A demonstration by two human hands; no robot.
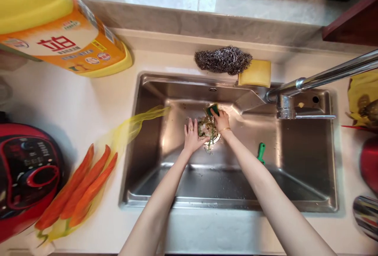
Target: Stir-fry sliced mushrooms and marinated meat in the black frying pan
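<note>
Both hands at sink drain: left hand on scraps; right hand gripping sponge

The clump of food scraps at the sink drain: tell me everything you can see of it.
The clump of food scraps is a wet, tangled heap of pale shreds and green stringy bits, sitting on the drain at the bottom of the steel sink. A few green strands trail off its near edge. The left hand presses against its left side; the right hand, holding a green sponge, touches its right side.
</note>
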